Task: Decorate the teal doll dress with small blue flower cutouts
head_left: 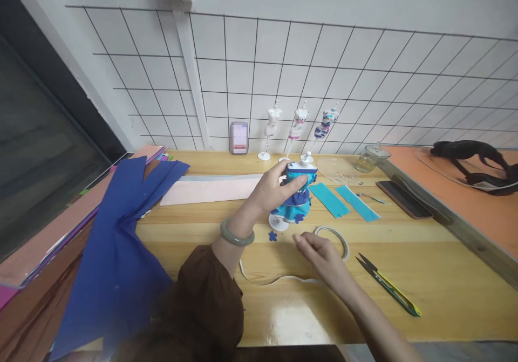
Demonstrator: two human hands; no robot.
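My left hand (275,189) is wrapped around the torso of a miniature dress form (301,200), which wears a tiered turquoise and dark blue outfit with small blue flowers. Its white round base (278,222) shows below the skirt. Lower and to the right, my right hand (321,254) is closed, with thumb and forefinger pressed together; whatever they pinch is too small to make out. A loose dark blue flower (272,236) lies on the table between the base and my left wrist. Just behind my right hand rests a roll of narrow tape (343,243).
Yellow-handled thread snips (388,285) lie at right. Turquoise strips (329,200) and a dark phone (404,199) are farther back. Three small dress forms (272,124) and an upright phone (239,137) stand by the wall. Blue paper-like sheets (117,254) cover the left; a thin strip (279,280) curls in front.
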